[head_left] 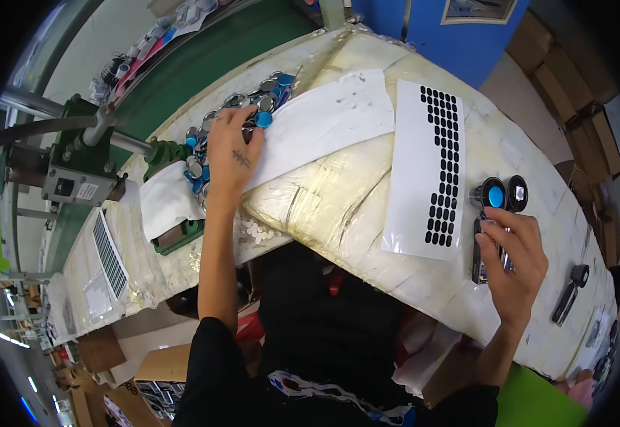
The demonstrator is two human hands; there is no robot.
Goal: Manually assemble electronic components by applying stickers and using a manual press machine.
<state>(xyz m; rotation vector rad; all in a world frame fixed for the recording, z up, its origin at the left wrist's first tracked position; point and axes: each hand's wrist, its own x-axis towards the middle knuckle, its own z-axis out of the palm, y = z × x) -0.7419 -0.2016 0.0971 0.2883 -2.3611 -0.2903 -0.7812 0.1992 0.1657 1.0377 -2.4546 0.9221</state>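
Observation:
My left hand [233,153] reaches into a pile of small round metal discs [266,103], some silver and some covered in blue. Its fingers and thumb are curled round a disc, partly hidden by the hand. At the right, my right hand [515,260] has its fingers bent and closed over a dark box-shaped piece [479,260], covering much of it. Just beyond the fingertips stands a round black case [494,193] with a blue disc inside. Touching its right side is a second round black piece [518,193] with a pale square in its middle.
A white sheet with black oval stickers [444,171] lies between my hands, beside a white cloth [324,132]. A green press machine [86,153] stands at the left. Another dark piece with a round head [570,295] lies far right. Cardboard boxes [552,82] are stacked beyond the table.

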